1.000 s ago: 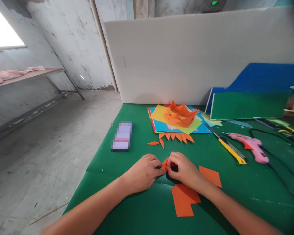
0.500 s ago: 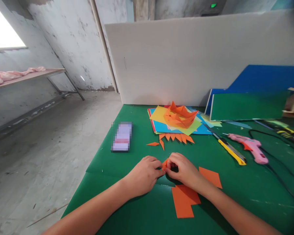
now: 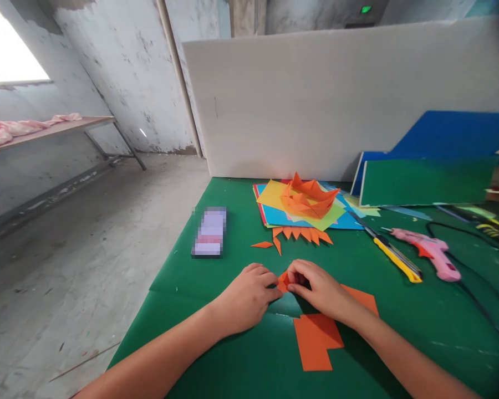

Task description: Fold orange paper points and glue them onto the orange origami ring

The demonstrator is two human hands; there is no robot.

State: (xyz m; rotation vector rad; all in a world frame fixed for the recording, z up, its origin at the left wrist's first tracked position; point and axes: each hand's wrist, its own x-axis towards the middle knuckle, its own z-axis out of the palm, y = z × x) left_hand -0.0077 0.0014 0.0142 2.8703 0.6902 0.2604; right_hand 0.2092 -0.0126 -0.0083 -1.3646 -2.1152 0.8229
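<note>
In the head view, your left hand [image 3: 245, 296] and right hand [image 3: 320, 288] meet at the near middle of the green mat [image 3: 233, 354]. Both are curled narrow, and their fingertips pinch one small orange piece [image 3: 283, 280] between them. The piece sits low, at or just above the mat, and only its pointed left part shows. The rest is hidden under your right fingers, so you cannot tell how many creases it has.

Just near of your right hand lies a cut orange sheet [image 3: 316, 341] with a stepped edge. A second orange scrap [image 3: 363, 299] lies partly under your right wrist.

Farther off, a row of orange points [image 3: 303, 234] lies side by side at the near edge of the paper stack [image 3: 274, 213]. Two loose points [image 3: 261, 244] lie just left of the row. On the stack rests a folded orange shape [image 3: 310, 197] with a spiked rim.

Judging by this, a good share of the small pieces is made and laid out. The one in your fingers looks unfinished, and orange paper remains to be used.

To the right lie a knife [image 3: 397, 257] and a pink glue gun [image 3: 430, 250] with its cable [image 3: 474, 288], all well apart from your hands. A blurred flat object [image 3: 210, 231] lies to the far left. A white board [image 3: 336, 94] stands at the far edge, with a green board [image 3: 424, 180] and a blue board [image 3: 461, 130] leaning at the far right.
</note>
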